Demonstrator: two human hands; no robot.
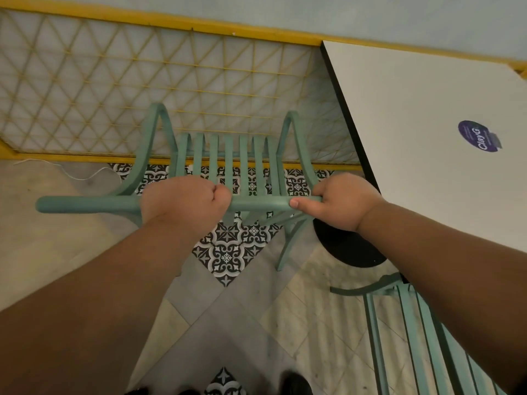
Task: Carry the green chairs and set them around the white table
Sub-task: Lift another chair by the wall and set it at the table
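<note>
The table (pixel 413 109) is black-edged white, with a purple sticker (pixel 479 136) on it and a black base (pixel 345 249) beneath it. Left of the table, the chair (pixel 228 155) is pale green, the lattice (pixel 128 81) is yellow, and the tiles (pixel 228 255) are black-and-white floral among grey and beige.

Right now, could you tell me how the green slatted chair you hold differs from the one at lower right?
The held green slatted chair is gripped at its top rail by the left hand and right hand; the lower-right green slatted chair is untouched. The held one is beside the white table's long edge; the other at its near corner, behind a forearm. Same colour and slats.
</note>
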